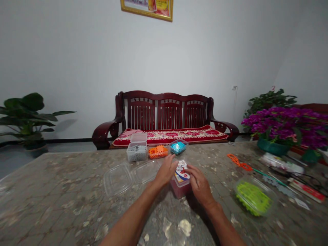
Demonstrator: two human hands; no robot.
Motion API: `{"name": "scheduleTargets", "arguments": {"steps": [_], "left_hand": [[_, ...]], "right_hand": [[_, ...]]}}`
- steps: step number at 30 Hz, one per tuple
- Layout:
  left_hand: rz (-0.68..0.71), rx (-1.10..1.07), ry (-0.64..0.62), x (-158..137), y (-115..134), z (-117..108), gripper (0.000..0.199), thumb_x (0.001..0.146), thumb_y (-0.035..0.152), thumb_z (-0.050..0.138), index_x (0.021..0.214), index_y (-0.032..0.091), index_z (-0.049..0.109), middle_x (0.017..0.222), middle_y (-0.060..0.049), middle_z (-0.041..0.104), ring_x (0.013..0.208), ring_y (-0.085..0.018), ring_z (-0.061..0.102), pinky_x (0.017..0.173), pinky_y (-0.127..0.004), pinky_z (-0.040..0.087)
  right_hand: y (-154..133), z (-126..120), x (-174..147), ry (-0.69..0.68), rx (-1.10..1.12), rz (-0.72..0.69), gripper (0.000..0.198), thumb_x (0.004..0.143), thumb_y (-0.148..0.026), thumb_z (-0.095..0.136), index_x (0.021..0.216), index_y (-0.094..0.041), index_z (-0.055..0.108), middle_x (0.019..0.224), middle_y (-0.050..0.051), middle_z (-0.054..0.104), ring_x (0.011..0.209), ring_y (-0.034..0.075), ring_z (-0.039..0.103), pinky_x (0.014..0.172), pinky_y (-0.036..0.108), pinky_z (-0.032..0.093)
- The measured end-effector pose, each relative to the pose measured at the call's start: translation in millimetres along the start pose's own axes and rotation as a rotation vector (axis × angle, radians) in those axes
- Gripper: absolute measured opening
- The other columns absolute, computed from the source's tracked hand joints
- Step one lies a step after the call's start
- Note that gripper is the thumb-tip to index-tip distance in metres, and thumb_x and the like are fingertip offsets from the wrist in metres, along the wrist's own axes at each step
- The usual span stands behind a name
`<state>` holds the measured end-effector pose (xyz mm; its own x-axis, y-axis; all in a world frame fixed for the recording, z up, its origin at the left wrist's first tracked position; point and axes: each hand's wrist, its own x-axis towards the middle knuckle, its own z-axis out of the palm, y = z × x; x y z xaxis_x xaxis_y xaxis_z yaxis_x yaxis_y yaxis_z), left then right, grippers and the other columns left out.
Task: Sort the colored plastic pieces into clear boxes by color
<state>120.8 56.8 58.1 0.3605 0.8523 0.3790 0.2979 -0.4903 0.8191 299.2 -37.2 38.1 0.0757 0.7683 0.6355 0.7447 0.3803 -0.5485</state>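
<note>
A clear plastic box (179, 189) with reddish contents stands on the table in front of me. On its lid is a printed label (181, 168) in white, blue and yellow. My left hand (167, 169) grips the box's left side near the top, fingers toward the far edge. From the right, my right hand (200, 186) holds the lid edge, its fingertips on the label. Beyond them are a box of grey pieces (137, 153) with its lid raised, a tub of orange pieces (158, 151) and a tub of blue pieces (178, 147).
Two clear lids (118, 179) lie flat left of my hands. A tub of lime-green pieces (253, 197) sits to the right. Joined orange pieces (239, 162) on a green rod, a red-and-white box (306, 189) and a purple flower pot (274, 146) occupy the right side.
</note>
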Motion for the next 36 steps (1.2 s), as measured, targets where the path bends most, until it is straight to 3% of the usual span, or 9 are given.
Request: {"name": "scheduleTargets", "arguments": {"steps": [7, 15, 30, 36], "left_hand": [[0.033, 0.073, 0.001, -20, -13, 17, 0.044, 0.103, 0.036, 0.035, 0.138, 0.019, 0.055, 0.143, -0.014, 0.059, 0.139, -0.024, 0.052, 0.123, -0.045, 0.036], [0.060, 0.042, 0.100, -24, -15, 24, 0.044, 0.102, 0.027, 0.029, 0.132, 0.016, 0.059, 0.131, -0.014, 0.064, 0.128, -0.025, 0.058, 0.117, -0.046, 0.043], [-0.011, -0.038, 0.142, -21, -26, 32, 0.043, 0.100, 0.024, 0.033, 0.134, 0.019, 0.059, 0.151, -0.011, 0.053, 0.145, -0.020, 0.047, 0.126, -0.045, 0.031], [-0.046, -0.121, 0.114, -18, -26, 30, 0.044, 0.101, 0.027, 0.031, 0.139, 0.017, 0.051, 0.144, -0.013, 0.060, 0.135, -0.021, 0.057, 0.119, -0.040, 0.042]], "right_hand": [[-18, 13, -12, 0.025, -0.173, -0.076, 0.037, 0.096, -0.036, 0.056, 0.131, -0.027, 0.067, 0.143, 0.008, 0.063, 0.134, 0.029, 0.054, 0.114, 0.052, 0.043], [-25, 13, -13, 0.008, -0.248, -0.092, 0.033, 0.096, -0.032, 0.055, 0.126, -0.028, 0.067, 0.136, 0.008, 0.066, 0.130, 0.030, 0.054, 0.111, 0.051, 0.043], [-32, 31, -19, 0.045, -0.478, -0.121, 0.039, 0.097, -0.025, 0.049, 0.133, -0.029, 0.064, 0.140, 0.009, 0.065, 0.135, 0.036, 0.050, 0.115, 0.063, 0.033], [-42, 34, -21, 0.053, -0.510, -0.161, 0.050, 0.091, -0.038, 0.064, 0.141, -0.034, 0.059, 0.145, 0.008, 0.063, 0.139, 0.041, 0.046, 0.114, 0.066, 0.032]]}}
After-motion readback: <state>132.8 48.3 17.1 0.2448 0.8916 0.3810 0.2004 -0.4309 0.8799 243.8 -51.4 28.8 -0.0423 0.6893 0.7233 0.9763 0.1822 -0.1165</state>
